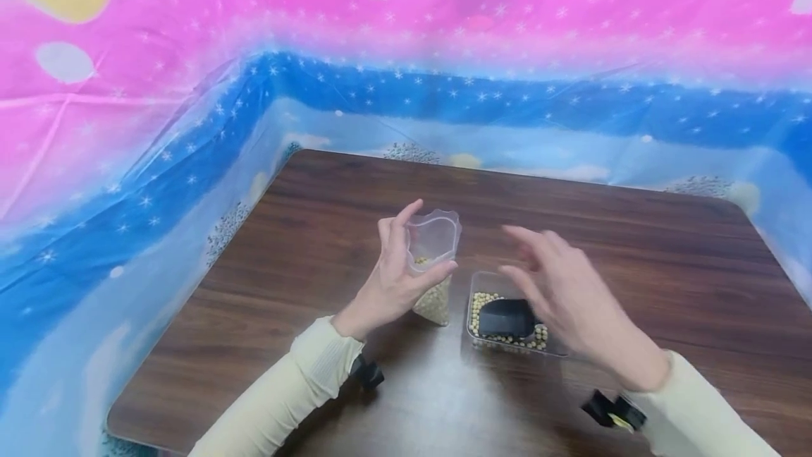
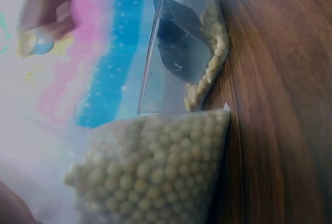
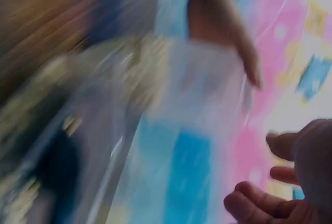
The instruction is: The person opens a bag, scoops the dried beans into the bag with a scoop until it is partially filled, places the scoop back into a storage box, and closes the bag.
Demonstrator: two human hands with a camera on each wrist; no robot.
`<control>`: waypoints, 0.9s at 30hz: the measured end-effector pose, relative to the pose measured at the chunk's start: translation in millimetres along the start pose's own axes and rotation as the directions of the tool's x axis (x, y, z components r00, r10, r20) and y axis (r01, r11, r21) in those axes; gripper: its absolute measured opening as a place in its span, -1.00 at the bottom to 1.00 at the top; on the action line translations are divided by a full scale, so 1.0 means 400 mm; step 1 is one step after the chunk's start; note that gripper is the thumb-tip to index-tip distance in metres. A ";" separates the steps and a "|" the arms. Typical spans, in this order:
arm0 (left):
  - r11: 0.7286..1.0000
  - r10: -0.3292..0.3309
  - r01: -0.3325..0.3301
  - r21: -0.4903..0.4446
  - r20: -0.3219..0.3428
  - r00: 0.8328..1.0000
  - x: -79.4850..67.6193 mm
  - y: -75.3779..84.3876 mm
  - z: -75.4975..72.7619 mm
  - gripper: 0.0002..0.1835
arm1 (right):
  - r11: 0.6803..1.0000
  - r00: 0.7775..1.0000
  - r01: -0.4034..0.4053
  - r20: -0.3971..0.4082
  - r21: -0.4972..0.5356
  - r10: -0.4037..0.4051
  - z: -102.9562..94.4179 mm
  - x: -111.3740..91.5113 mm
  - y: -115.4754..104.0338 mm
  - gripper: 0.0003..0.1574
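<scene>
My left hand [image 1: 390, 284] grips a clear plastic bag [image 1: 434, 300] near its top, thumb on the near side and fingers at the far left edge. The bag's mouth gapes, and round pale yellow beans [image 2: 150, 177] fill its lower part, which stands on the table. To its right is a clear plastic box [image 1: 471, 323] with more of these beans, and a black scoop [image 1: 506, 318] lies on them. Over the box's right side hovers my right hand [image 1: 574, 295], fingers loosely bent and holding nothing; it is blurred in the left wrist view.
A dark wooden table [image 1: 304, 231] with rounded corners carries everything. Behind and left of it hangs a pink and blue patterned cloth [image 1: 444, 97]. Small black devices [image 1: 368, 372] sit at both wrists.
</scene>
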State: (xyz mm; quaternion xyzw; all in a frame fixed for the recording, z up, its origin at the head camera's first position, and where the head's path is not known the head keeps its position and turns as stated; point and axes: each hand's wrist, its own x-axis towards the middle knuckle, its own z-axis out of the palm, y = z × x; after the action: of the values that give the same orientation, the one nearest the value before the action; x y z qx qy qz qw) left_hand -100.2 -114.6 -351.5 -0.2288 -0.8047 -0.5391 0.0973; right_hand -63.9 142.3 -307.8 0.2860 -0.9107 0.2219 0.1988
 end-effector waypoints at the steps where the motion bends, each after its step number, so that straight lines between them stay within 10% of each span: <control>1: 1.000 -0.010 0.010 -0.006 0.018 1.000 -0.002 0.002 -0.004 -0.06 | 0.998 0.999 0.047 0.023 0.036 -0.047 0.007 0.028 -0.018 -0.29; 11: 0.973 0.231 -0.226 -0.049 0.261 0.937 -0.013 -0.021 -0.124 -0.51 | 0.995 0.978 0.100 0.182 0.027 -0.103 0.034 0.109 -0.066 -0.83; 20: 0.909 0.395 -0.414 0.051 0.219 0.892 0.007 -0.017 -0.205 -0.84 | 0.980 0.972 0.195 0.143 -0.035 -0.189 0.026 0.132 -0.063 -0.70; 27: 0.845 0.470 -0.505 0.178 0.204 0.859 0.012 0.004 -0.214 -0.84 | 0.993 0.973 0.114 0.200 0.029 -0.118 0.028 0.143 -0.049 -0.70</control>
State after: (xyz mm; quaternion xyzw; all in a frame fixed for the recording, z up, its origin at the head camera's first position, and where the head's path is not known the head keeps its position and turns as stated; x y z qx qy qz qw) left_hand -111.4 -190.9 -313.9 -0.4539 -0.7806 -0.3829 0.1949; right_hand -98.0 97.1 -283.2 0.3615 -0.9059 0.1879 0.1157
